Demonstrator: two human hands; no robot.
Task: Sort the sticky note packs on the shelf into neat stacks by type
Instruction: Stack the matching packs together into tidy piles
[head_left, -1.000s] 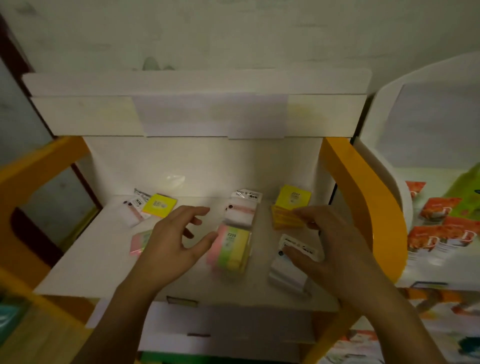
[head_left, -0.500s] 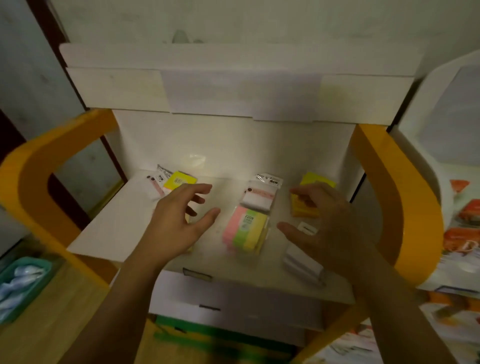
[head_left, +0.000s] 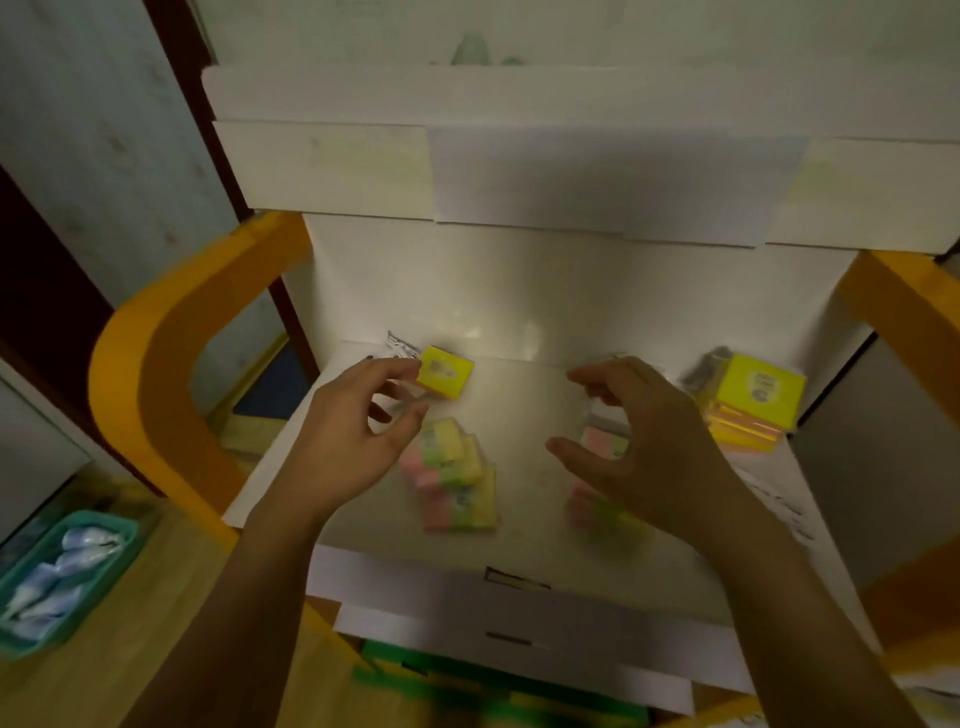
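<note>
Fingers (head_left: 400, 371) of my left hand (head_left: 337, 447) are spread and curled, thumb apart from the rest, nothing between them; hand hovers over the L part of the white shelf (head_left: 519, 395). Index tip lies just beside the small yellow pack (head_left: 445, 372) at the back-left; contact cannot be told due to blur. Behind that pack, a clear-wrapped pack w/ black print (head_left: 400, 347) pokes out at the rear wall.

Right hand (head_left: 654, 457) is likewise open, fingers arched, thumb pointing toward shelf centre, gripping nothing. It hovers over a pink/green/yellow striped pack (head_left: 605, 444), which shows partly between thumb and fingers; more of the same colours appear blurred below the palm (head_left: 602, 514). Whether the hand touches these I cannot tell.

Centre-left: a group of striped pastel packs (head_left: 454, 475), approx. three, overlapping and fanned, not squared up, lying flat just R of my left hand.

Back-right corner: yellow stack (head_left: 753, 402), a bright yellow pack on top of orange-yellow ones, edges roughly aligned. Just L of it, a greyish wrapped item (head_left: 704, 371), too blurred to identify.

Shelf sits in an orange frame (head_left: 150, 374) w/ a white upper board (head_left: 519, 156). Lower L on the wood floor: teal basket (head_left: 62, 577) holding pale wrapped items.
</note>
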